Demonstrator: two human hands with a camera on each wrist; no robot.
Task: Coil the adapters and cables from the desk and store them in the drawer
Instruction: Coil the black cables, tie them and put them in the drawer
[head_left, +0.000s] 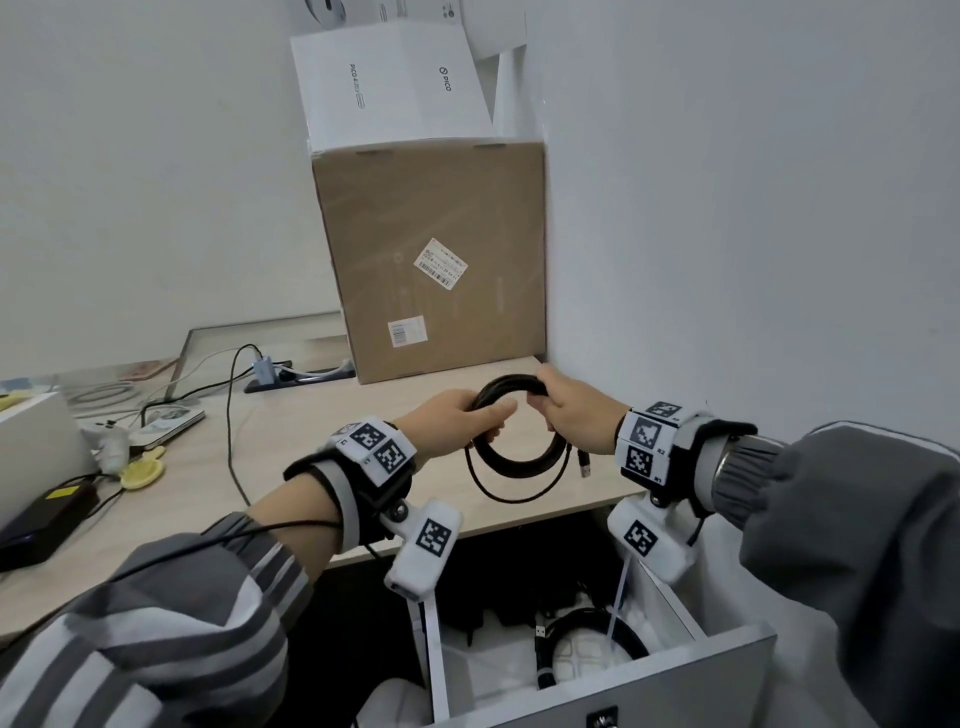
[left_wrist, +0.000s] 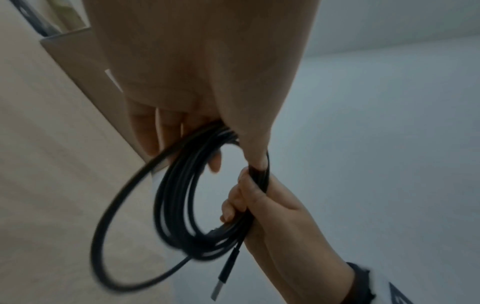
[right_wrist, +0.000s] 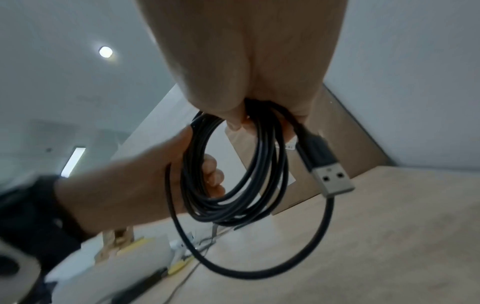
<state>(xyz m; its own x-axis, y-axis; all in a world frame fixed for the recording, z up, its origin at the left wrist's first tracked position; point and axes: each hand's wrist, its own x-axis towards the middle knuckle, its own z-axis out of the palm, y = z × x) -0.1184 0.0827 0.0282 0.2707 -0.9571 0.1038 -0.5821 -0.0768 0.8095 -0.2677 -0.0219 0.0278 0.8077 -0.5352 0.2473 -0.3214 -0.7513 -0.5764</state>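
Both hands (head_left: 462, 415) gripping coiled black cable (head_left: 519, 457)

Your head view is evenly lit and soft, with no hard shadows on the tabletop (head_left: 363, 415); straight edges bow toward the corners. Both wrist views run dimmer and grainier. In the left wrist view the cable (left_wrist: 122, 205) smears with motion blur. In the right wrist view a round ceiling light (right_wrist: 105, 51) glares, and the USB plug (right_wrist: 331, 179) stays sharp.
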